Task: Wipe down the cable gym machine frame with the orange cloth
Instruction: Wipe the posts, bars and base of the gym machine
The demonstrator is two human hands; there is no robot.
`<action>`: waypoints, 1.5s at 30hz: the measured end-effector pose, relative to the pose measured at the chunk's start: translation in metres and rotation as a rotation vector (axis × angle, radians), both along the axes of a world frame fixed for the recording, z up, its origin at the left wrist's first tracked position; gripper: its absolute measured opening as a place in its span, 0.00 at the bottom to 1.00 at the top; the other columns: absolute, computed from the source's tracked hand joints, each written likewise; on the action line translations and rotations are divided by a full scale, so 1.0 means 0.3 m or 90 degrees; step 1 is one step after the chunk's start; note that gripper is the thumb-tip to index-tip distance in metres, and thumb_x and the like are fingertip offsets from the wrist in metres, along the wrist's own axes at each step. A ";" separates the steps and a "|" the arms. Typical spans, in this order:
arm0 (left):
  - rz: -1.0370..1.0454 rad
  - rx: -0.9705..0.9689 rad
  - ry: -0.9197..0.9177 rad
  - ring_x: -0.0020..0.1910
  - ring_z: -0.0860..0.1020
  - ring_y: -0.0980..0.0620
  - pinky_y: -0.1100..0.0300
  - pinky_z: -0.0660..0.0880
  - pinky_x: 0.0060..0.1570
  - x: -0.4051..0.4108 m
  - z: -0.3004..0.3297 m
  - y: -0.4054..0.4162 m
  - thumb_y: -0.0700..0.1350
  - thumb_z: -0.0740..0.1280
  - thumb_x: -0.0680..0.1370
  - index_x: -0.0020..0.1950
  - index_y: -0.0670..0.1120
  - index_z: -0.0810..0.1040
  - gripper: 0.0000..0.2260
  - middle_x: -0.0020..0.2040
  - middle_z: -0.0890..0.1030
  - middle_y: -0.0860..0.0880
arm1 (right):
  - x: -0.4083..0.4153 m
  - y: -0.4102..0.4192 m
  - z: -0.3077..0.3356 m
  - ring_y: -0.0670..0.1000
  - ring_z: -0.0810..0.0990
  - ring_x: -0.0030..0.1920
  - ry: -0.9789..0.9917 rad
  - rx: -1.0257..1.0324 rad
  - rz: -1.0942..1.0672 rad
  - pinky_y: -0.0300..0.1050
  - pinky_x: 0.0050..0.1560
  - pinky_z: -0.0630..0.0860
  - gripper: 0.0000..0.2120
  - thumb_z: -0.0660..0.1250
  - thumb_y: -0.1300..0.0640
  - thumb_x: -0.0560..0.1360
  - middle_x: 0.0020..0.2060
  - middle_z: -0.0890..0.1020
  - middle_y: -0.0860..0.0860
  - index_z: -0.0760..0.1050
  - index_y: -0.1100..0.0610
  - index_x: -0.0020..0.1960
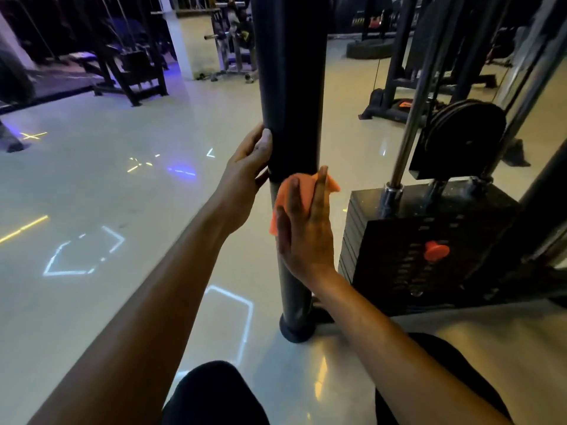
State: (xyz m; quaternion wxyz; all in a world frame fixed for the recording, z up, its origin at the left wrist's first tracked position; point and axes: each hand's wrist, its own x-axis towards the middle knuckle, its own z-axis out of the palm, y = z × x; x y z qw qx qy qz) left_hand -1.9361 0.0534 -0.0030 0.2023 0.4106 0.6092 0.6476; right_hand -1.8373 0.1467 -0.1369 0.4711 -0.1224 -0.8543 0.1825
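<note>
A thick black upright post (288, 72) of the cable machine frame rises from a round foot on the floor, straight in front of me. My left hand (245, 176) wraps around the post's left side, fingers curled behind it at mid height. Just below, my right hand (302, 231) presses the orange cloth (303, 188) flat against the front of the post with straight fingers; the cloth shows above and to the left of the fingers.
The weight stack (408, 240) with an orange selector pin (435, 250), chrome guide rods and a black pulley (466, 133) stand right of the post. Other gym machines (129, 72) line the back. Glossy floor with light reflections spreads left. My knees are at the bottom.
</note>
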 end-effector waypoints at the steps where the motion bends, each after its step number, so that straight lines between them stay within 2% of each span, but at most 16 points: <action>1: -0.006 0.000 -0.005 0.72 0.77 0.47 0.50 0.76 0.68 0.002 -0.016 -0.002 0.55 0.56 0.90 0.78 0.48 0.72 0.19 0.71 0.79 0.48 | -0.020 0.001 0.038 0.65 0.44 0.87 0.014 -0.007 -0.009 0.64 0.81 0.66 0.36 0.61 0.46 0.89 0.86 0.38 0.61 0.40 0.44 0.86; 3: -0.010 -0.018 -0.012 0.71 0.78 0.47 0.46 0.74 0.73 0.001 -0.049 -0.003 0.57 0.54 0.90 0.77 0.47 0.72 0.21 0.72 0.80 0.47 | -0.039 0.005 0.061 0.64 0.43 0.87 0.030 -0.011 -0.020 0.65 0.82 0.65 0.35 0.61 0.47 0.89 0.86 0.37 0.60 0.42 0.47 0.87; 6: -0.028 -0.064 -0.067 0.72 0.79 0.50 0.44 0.70 0.77 0.002 -0.089 0.002 0.65 0.52 0.88 0.81 0.53 0.71 0.26 0.73 0.81 0.52 | -0.003 0.007 -0.083 0.66 0.43 0.87 -0.002 0.016 -0.016 0.66 0.81 0.65 0.37 0.62 0.49 0.89 0.86 0.40 0.64 0.41 0.49 0.87; 10: -0.005 -0.050 -0.093 0.72 0.79 0.50 0.43 0.68 0.79 0.012 -0.126 0.004 0.65 0.53 0.88 0.80 0.54 0.72 0.26 0.71 0.82 0.52 | 0.010 -0.022 -0.239 0.67 0.44 0.87 -0.030 -0.019 -0.030 0.69 0.78 0.69 0.37 0.60 0.47 0.89 0.86 0.42 0.66 0.39 0.46 0.87; 16: -0.025 -0.019 -0.085 0.74 0.77 0.47 0.44 0.70 0.78 0.017 -0.158 0.015 0.63 0.52 0.88 0.83 0.47 0.68 0.29 0.75 0.79 0.47 | -0.053 -0.035 -0.045 0.64 0.48 0.87 0.032 -0.059 -0.069 0.63 0.82 0.64 0.35 0.57 0.43 0.90 0.87 0.41 0.60 0.40 0.48 0.87; 20: -0.013 -0.010 -0.079 0.75 0.75 0.47 0.44 0.69 0.79 0.011 -0.167 0.015 0.63 0.54 0.88 0.82 0.48 0.70 0.28 0.75 0.79 0.48 | -0.025 -0.025 -0.146 0.65 0.46 0.87 -0.006 -0.012 -0.067 0.67 0.77 0.71 0.39 0.61 0.45 0.89 0.87 0.40 0.61 0.36 0.44 0.87; 22: -0.005 -0.007 -0.066 0.76 0.75 0.47 0.47 0.70 0.77 0.012 -0.176 0.016 0.61 0.53 0.89 0.82 0.50 0.70 0.26 0.75 0.78 0.50 | -0.003 -0.038 -0.220 0.65 0.45 0.87 -0.027 -0.026 -0.056 0.68 0.77 0.70 0.40 0.62 0.46 0.89 0.87 0.41 0.63 0.35 0.43 0.87; 25: -0.013 -0.009 -0.046 0.74 0.76 0.49 0.51 0.72 0.70 0.028 -0.213 0.002 0.56 0.53 0.90 0.80 0.51 0.71 0.21 0.74 0.79 0.52 | -0.029 -0.053 -0.117 0.65 0.48 0.87 0.004 -0.087 -0.068 0.70 0.77 0.69 0.38 0.60 0.44 0.89 0.87 0.41 0.60 0.37 0.44 0.87; 28: -0.041 -0.002 -0.070 0.76 0.75 0.50 0.46 0.70 0.74 0.001 -0.261 -0.031 0.56 0.53 0.90 0.80 0.56 0.72 0.20 0.76 0.77 0.54 | -0.044 0.019 -0.006 0.64 0.49 0.87 0.034 -0.006 -0.051 0.67 0.79 0.68 0.36 0.59 0.45 0.89 0.87 0.40 0.58 0.40 0.47 0.87; 30: -0.061 0.003 -0.094 0.78 0.72 0.50 0.40 0.66 0.79 -0.036 -0.281 -0.052 0.58 0.52 0.90 0.82 0.56 0.69 0.22 0.79 0.74 0.54 | -0.022 0.037 -0.030 0.63 0.49 0.87 0.006 0.030 -0.035 0.65 0.80 0.68 0.38 0.58 0.44 0.89 0.87 0.36 0.55 0.33 0.42 0.87; 32: -0.064 -0.012 -0.093 0.79 0.71 0.49 0.39 0.65 0.80 -0.050 -0.291 -0.060 0.60 0.53 0.89 0.83 0.56 0.68 0.23 0.80 0.73 0.54 | -0.009 0.011 -0.074 0.63 0.50 0.87 -0.023 -0.023 -0.034 0.66 0.78 0.71 0.39 0.58 0.43 0.89 0.87 0.35 0.56 0.31 0.39 0.85; 34: -0.067 -0.030 -0.080 0.79 0.71 0.49 0.39 0.65 0.80 -0.041 -0.301 -0.060 0.59 0.54 0.88 0.83 0.58 0.67 0.23 0.79 0.73 0.54 | 0.000 -0.013 -0.092 0.64 0.50 0.87 -0.036 -0.069 -0.035 0.66 0.78 0.71 0.38 0.58 0.43 0.89 0.87 0.38 0.57 0.32 0.41 0.85; 38: -0.076 -0.075 -0.085 0.78 0.73 0.49 0.39 0.67 0.78 -0.074 -0.320 -0.051 0.61 0.57 0.87 0.80 0.61 0.71 0.21 0.78 0.75 0.56 | 0.009 0.017 -0.061 0.63 0.49 0.87 -0.043 -0.003 -0.021 0.58 0.79 0.65 0.37 0.59 0.44 0.90 0.87 0.38 0.58 0.37 0.47 0.87; 40: -0.079 -0.100 -0.096 0.76 0.74 0.49 0.40 0.68 0.78 -0.098 -0.340 -0.042 0.62 0.57 0.87 0.80 0.61 0.72 0.21 0.77 0.76 0.55 | 0.004 0.020 -0.122 0.63 0.45 0.87 -0.036 0.005 -0.030 0.53 0.83 0.57 0.36 0.59 0.47 0.90 0.87 0.38 0.61 0.40 0.50 0.87; 42: -0.075 -0.112 -0.121 0.75 0.76 0.49 0.41 0.69 0.78 -0.106 -0.378 -0.030 0.62 0.57 0.88 0.79 0.59 0.74 0.21 0.74 0.79 0.55 | 0.022 0.017 -0.259 0.65 0.41 0.87 -0.074 0.052 -0.029 0.55 0.86 0.53 0.38 0.60 0.48 0.89 0.86 0.36 0.63 0.37 0.49 0.87; 45: -0.062 -0.130 -0.156 0.73 0.78 0.50 0.43 0.69 0.78 -0.106 -0.459 -0.015 0.64 0.58 0.87 0.78 0.57 0.76 0.23 0.73 0.80 0.54 | 0.070 0.033 -0.450 0.63 0.41 0.87 -0.153 0.044 -0.010 0.66 0.81 0.66 0.39 0.59 0.46 0.89 0.85 0.35 0.64 0.33 0.45 0.87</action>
